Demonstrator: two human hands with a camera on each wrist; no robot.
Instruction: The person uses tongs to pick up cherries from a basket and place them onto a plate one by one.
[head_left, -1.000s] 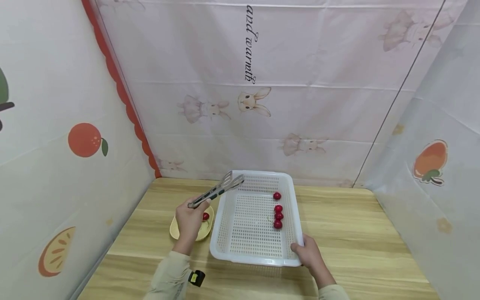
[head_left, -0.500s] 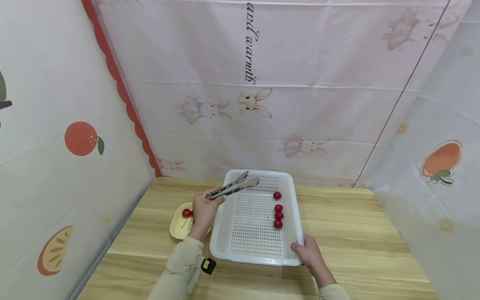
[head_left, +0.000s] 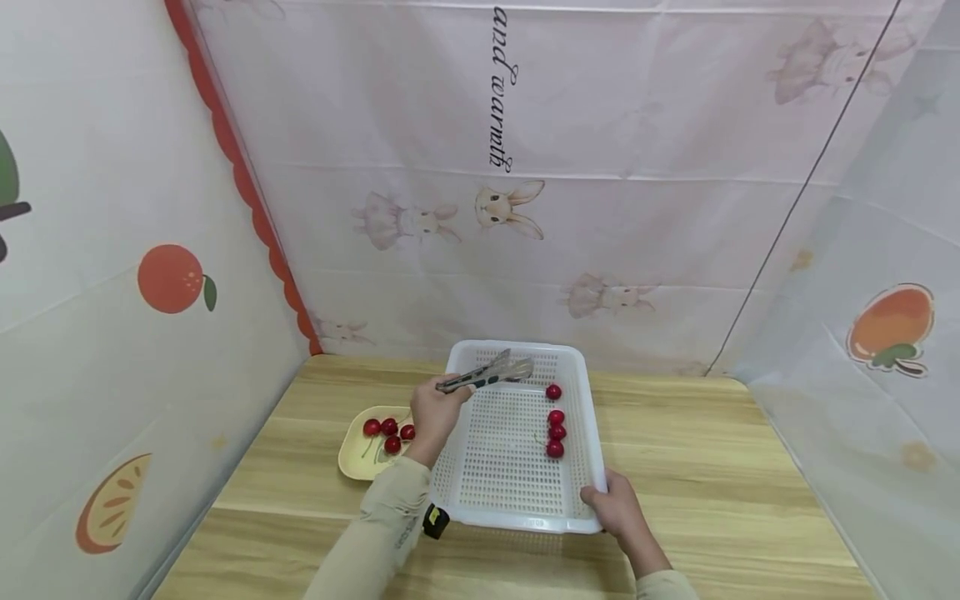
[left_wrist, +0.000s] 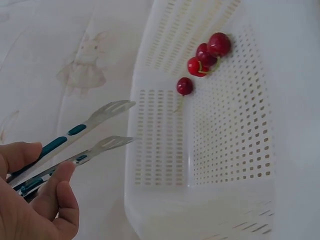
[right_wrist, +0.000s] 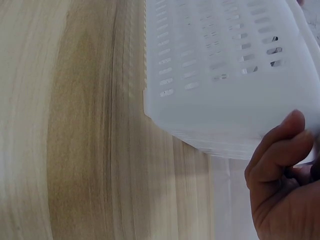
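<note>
My left hand [head_left: 437, 414] grips a pair of tongs [head_left: 487, 374] with metal tips and dark teal grip pads. The tong tips stand slightly apart with nothing between them, over the far left part of a white perforated basket [head_left: 467, 518]. Inside the basket several red cherries [left_wrist: 185, 86] lie in a row along its right side. At the basket's near right corner my right hand [head_left: 617, 502] holds the rim, thumb on top and fingers [right_wrist: 280, 150] curled at the outer wall.
A small yellow dish [head_left: 352, 462] with several cherries [head_left: 392, 445] on it sits left of the basket, partly hidden by my left hand. All this is on a wooden table [head_left: 690, 450], with printed cloth walls [head_left: 420, 308] behind and at both sides.
My left hand with the tongs has moved right, from over the yellow dish to over the basket, uncovering more cherries on the dish. My right hand stays at the rim.
</note>
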